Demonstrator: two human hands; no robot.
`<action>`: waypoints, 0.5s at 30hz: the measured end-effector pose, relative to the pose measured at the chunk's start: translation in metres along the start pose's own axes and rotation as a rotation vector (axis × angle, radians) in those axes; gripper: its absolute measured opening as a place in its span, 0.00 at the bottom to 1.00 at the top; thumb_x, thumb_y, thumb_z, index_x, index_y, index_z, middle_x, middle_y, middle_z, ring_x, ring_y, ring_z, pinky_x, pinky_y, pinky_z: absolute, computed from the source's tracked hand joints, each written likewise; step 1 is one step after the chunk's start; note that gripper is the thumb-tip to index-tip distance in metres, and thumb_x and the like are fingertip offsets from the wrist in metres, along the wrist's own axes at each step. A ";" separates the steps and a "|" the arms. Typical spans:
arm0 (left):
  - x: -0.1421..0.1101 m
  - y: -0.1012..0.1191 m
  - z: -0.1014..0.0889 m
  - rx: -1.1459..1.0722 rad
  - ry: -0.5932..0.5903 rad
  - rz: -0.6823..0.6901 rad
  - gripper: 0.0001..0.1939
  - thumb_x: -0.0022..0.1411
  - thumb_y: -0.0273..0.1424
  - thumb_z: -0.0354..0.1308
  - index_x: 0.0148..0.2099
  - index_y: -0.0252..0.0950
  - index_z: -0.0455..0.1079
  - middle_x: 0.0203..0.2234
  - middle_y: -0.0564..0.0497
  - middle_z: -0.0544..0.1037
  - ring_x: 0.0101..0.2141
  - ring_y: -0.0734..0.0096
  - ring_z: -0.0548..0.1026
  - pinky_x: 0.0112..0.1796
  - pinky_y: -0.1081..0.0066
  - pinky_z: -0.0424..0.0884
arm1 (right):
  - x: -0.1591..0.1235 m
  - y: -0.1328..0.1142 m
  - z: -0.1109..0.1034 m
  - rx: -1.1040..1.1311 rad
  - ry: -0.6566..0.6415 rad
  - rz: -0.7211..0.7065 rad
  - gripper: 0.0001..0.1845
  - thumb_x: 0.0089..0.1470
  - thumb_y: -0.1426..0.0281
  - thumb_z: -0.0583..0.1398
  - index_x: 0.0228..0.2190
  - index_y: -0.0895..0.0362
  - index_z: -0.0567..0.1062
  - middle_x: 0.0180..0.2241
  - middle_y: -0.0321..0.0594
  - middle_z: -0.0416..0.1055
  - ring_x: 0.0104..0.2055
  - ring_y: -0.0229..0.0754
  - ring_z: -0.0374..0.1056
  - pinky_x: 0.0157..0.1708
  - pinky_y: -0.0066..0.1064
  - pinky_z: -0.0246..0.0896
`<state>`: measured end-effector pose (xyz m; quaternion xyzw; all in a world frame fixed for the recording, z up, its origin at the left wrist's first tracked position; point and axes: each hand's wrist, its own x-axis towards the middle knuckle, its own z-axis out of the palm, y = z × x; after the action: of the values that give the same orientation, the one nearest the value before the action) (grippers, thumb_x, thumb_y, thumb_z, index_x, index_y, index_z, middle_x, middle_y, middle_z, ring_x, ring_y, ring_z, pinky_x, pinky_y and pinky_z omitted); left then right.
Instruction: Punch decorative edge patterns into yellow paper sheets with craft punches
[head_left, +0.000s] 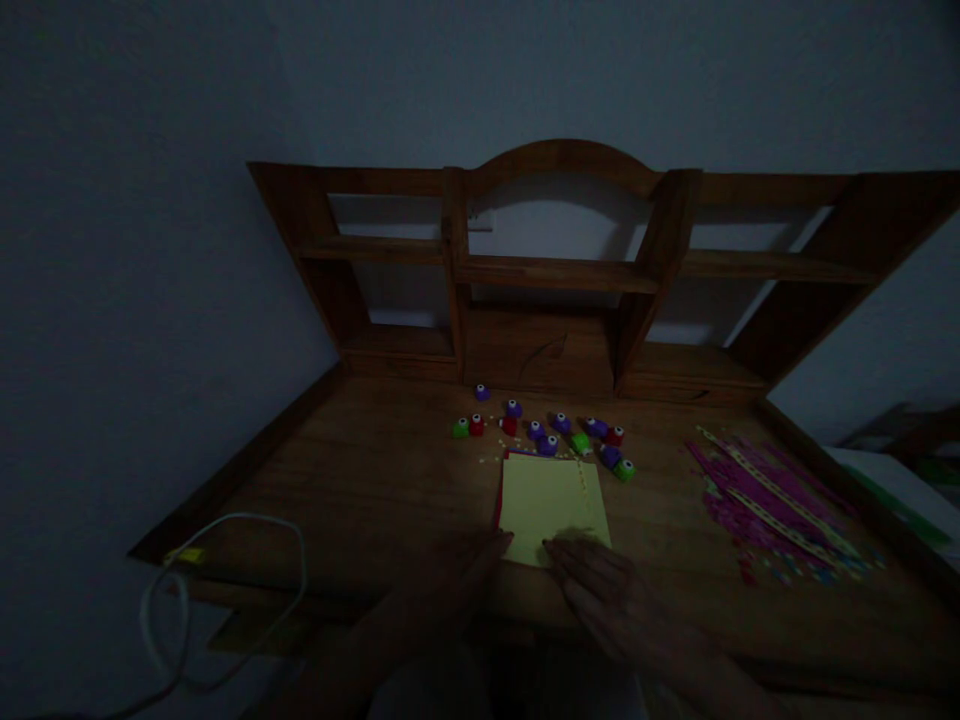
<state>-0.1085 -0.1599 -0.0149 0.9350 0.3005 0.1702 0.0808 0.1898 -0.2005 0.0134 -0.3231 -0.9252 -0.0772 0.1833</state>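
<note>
A stack of square paper sheets lies on the desk in front of me, with a yellow sheet [551, 505] on top and red and purple edges showing beneath. My right hand [604, 590] rests flat on the lower right part of the stack, fingers stretched out. At the lower left corner is my left hand [469, 570], its fingers extended and touching the paper's edge; much of it is lost in the dark. Neither hand holds anything. Beyond the paper stand several small craft punches, among them a purple punch [548, 446], a red punch [477, 425] and a green punch [581, 444].
Tiny yellow paper bits lie among the punches. To the right is a pile of pink paper scraps [750, 485] with yellow punched strips. A wooden shelf unit [555, 270] backs the desk [360, 480]. A white cable [304, 560] loops over the front left edge.
</note>
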 end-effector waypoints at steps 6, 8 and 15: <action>-0.001 -0.003 -0.005 -0.054 -0.045 0.036 0.33 0.67 0.24 0.48 0.72 0.40 0.44 0.63 0.43 0.64 0.61 0.60 0.66 0.58 0.58 0.66 | -0.025 0.005 -0.003 -0.082 0.007 0.025 0.23 0.59 0.78 0.53 0.55 0.63 0.70 0.57 0.50 0.70 0.59 0.50 0.66 0.56 0.43 0.67; 0.000 -0.002 -0.006 -0.111 -0.031 -0.034 0.30 0.68 0.25 0.47 0.70 0.42 0.49 0.62 0.46 0.66 0.60 0.62 0.67 0.58 0.59 0.67 | -0.029 0.006 -0.006 -0.084 0.005 0.057 0.23 0.59 0.78 0.53 0.55 0.63 0.70 0.56 0.51 0.70 0.58 0.50 0.67 0.56 0.43 0.67; 0.009 0.002 -0.014 -0.349 0.056 -0.245 0.19 0.72 0.32 0.46 0.62 0.47 0.65 0.55 0.53 0.74 0.54 0.66 0.73 0.55 0.63 0.70 | -0.018 -0.019 -0.064 -0.005 0.174 0.176 0.15 0.61 0.71 0.59 0.49 0.50 0.74 0.44 0.44 0.77 0.47 0.51 0.72 0.50 0.45 0.71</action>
<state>-0.1060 -0.1553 0.0004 0.8582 0.3800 0.2346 0.2532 0.2090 -0.2424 0.0649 -0.3954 -0.8738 -0.0908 0.2682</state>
